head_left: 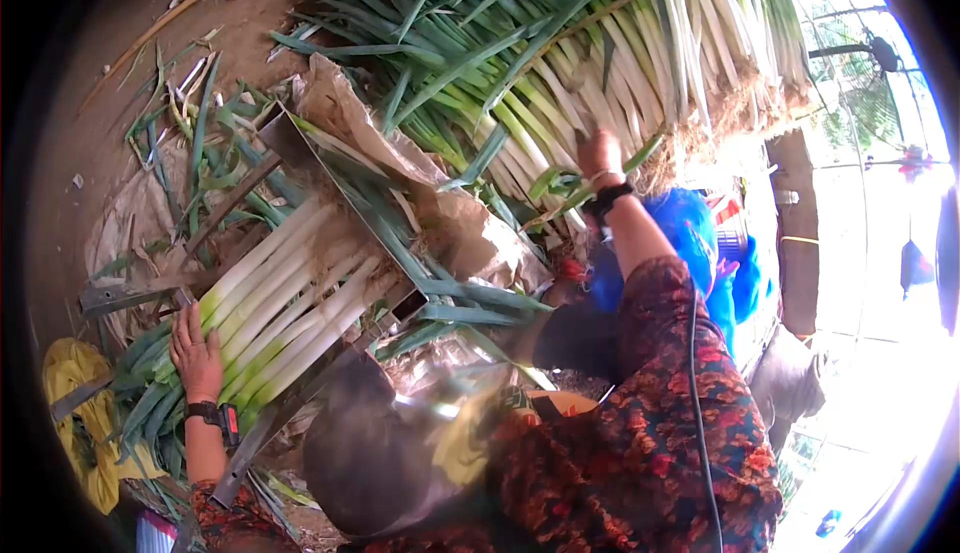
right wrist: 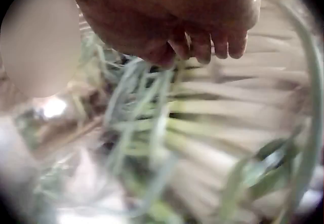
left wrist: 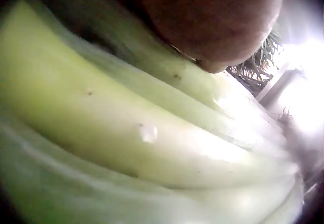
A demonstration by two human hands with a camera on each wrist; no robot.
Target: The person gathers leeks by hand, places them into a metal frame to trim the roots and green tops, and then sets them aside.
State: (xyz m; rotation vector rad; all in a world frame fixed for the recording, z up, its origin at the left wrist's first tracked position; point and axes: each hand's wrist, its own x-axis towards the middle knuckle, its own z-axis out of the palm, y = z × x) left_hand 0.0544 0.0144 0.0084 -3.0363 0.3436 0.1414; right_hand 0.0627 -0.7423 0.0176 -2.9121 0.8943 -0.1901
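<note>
My left hand (head_left: 198,358) lies flat on leeks (head_left: 290,298) at the metal frame's (head_left: 285,138) lower-left edge, where I'd press lightly to align them, but can't tell whether my right hand (head_left: 600,156) grips the larger pile (head_left: 590,93).

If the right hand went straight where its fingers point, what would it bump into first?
Probably the pale leek stalks just past the right hand; the gap is hard to judge, so it may be touching them.
</note>
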